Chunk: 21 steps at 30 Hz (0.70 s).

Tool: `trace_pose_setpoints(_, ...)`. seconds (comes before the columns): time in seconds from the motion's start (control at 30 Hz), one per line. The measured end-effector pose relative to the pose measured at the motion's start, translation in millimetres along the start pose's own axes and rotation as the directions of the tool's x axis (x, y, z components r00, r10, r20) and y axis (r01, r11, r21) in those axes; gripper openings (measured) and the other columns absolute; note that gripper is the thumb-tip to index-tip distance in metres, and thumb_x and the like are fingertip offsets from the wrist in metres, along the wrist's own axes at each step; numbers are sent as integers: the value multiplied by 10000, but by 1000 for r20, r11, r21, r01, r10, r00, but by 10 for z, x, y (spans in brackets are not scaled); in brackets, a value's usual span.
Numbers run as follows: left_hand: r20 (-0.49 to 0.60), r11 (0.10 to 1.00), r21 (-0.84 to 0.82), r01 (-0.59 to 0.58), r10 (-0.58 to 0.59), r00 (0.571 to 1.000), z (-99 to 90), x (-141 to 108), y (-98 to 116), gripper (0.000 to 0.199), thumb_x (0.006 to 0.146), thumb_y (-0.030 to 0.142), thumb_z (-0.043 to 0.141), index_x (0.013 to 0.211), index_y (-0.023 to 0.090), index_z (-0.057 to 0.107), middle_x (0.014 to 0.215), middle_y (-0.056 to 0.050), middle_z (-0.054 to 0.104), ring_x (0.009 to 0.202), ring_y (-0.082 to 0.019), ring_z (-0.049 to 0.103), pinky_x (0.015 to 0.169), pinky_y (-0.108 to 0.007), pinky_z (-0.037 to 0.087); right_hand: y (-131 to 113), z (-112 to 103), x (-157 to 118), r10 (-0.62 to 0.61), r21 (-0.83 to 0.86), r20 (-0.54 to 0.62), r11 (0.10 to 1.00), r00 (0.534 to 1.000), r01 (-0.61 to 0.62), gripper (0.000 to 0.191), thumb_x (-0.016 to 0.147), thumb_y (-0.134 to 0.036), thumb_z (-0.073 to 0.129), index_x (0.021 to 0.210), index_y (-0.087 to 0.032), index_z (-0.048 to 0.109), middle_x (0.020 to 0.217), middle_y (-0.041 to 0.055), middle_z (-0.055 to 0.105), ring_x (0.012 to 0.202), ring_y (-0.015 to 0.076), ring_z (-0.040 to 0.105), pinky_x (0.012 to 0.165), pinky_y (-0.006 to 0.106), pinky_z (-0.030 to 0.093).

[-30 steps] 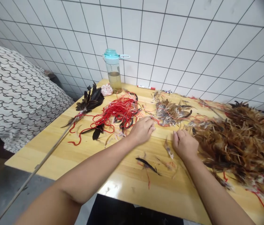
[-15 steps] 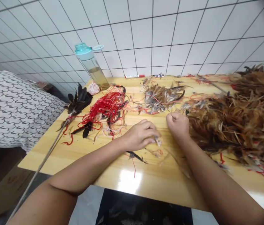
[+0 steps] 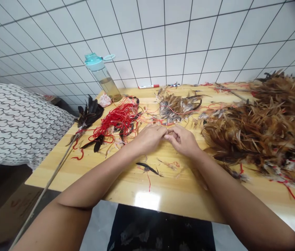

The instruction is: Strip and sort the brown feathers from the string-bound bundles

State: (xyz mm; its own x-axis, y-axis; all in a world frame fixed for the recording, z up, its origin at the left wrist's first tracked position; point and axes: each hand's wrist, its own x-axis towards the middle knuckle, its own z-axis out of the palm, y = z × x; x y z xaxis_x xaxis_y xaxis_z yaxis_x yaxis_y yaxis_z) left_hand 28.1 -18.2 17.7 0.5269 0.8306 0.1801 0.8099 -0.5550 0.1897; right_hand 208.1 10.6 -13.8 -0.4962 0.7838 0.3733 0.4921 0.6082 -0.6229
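My left hand [image 3: 151, 138] and my right hand [image 3: 182, 140] meet over the middle of the wooden table [image 3: 121, 190], fingertips touching. Both have their fingers curled closed; whatever lies between them is hidden. Just beyond them is a small bunch of brown and grey feathers [image 3: 178, 106] with red string across it. To the left of my left hand lies a tangled heap of red string [image 3: 119, 116] mixed with dark feathers. A big pile of brown feathers [image 3: 262, 136] spreads out to the right of my right hand. Nearer me rests a single black feather [image 3: 147, 168].
A water bottle [image 3: 105, 78] with a turquoise lid stands at the back left by the tiled wall. A red and white marker [image 3: 148, 86] lies along the back edge. At left, a long stick [image 3: 54, 174] with black feathers [image 3: 89, 111] overhangs the table edge beside patterned cloth [image 3: 19, 125].
My right hand has moved left and my left hand slightly up and away from me, so the two now touch. The pale scrap seen at my left fingertips is hidden.
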Motion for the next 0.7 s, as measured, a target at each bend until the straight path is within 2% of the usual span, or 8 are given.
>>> trace_pose_setpoints(0.13,-48,992,105,-71,77,996,-42,-31,22,135,911,238,486,842,167,579,825,-56,597,833,-185,511,801,-318,364,-3,71,-1,-1,-27,151,1000,988,6,222,842,-347,547,685,-194,580,682,20,562,641,151,493,604,263,329)
trace_pose_setpoints(0.2,-104,989,108,-102,114,988,-32,-57,8,162,924,261,469,856,170,585,844,-58,606,858,-186,514,820,-321,369,27,107,10,-14,65,159,998,987,4,229,852,-308,513,667,-195,586,690,26,589,672,156,524,641,266,357)
trace_pose_setpoints(0.27,-216,995,57,-87,98,972,-31,-85,-31,166,933,261,450,927,173,590,940,-71,623,933,-190,525,859,-325,381,53,127,20,9,207,126,978,992,-35,244,857,-310,490,674,-195,602,699,24,607,688,153,542,669,267,385)
trace_pose_setpoints(0.37,-429,996,-83,20,-54,902,-52,-121,-108,178,928,244,448,1029,172,577,1069,-91,612,1053,-197,520,931,-337,395,61,117,21,141,396,67,905,988,-156,288,862,-393,487,700,-195,618,634,-4,562,624,132,504,619,253,384)
trace_pose_setpoints(0.47,-489,955,-274,116,-242,838,-52,-139,-142,150,920,240,457,978,169,575,992,-75,617,974,-174,550,879,-312,438,44,82,14,255,508,58,824,965,-248,343,845,-493,513,717,-194,620,536,-41,442,524,110,401,523,237,317)
trace_pose_setpoints(0.5,-473,939,-322,118,-267,840,-38,-142,-130,139,916,236,463,954,167,577,957,-66,618,934,-164,557,850,-301,448,42,70,15,278,541,58,798,959,-264,355,835,-516,527,722,-192,620,522,-49,414,506,104,373,506,236,297)
trace_pose_setpoints(0.57,-426,927,-369,61,-227,876,7,-150,-64,129,910,226,473,928,166,585,923,-56,617,903,-155,559,831,-292,452,52,48,25,323,613,42,739,946,-279,373,813,-548,557,731,-188,613,507,-60,381,481,93,334,484,234,267)
trace_pose_setpoints(0.7,-330,921,-341,-190,72,941,132,-181,212,155,906,222,483,971,175,616,954,-65,618,932,-165,533,857,-313,447,136,27,73,443,736,-14,611,896,-291,416,774,-613,580,738,-200,557,498,-77,336,443,79,273,445,231,203)
